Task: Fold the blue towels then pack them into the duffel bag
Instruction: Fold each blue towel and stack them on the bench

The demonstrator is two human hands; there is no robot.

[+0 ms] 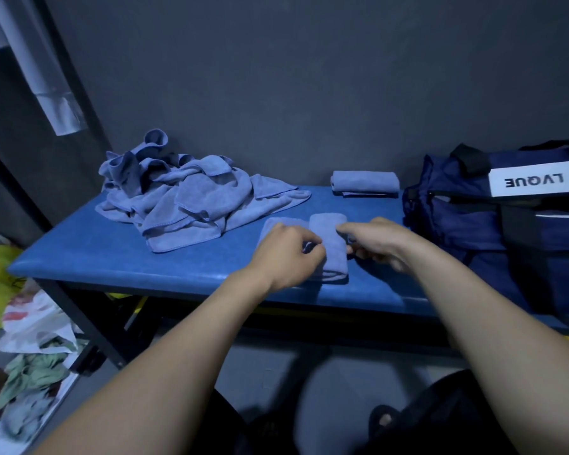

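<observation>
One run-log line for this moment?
both hands grip folded blue towel | crumpled blue towel pile unfolded | navy duffel bag right

Dim, with a cold blue cast throughout. Brightest patch at 10 o'clock, on a pale sheet. Soft shadow under the surface. No glare. Wide-angle bowing at the edges; forearms stretched toward 6 o'clock. Hands slightly motion-blurred. Clutter at 8 o'clock smeared, out of focus.
</observation>
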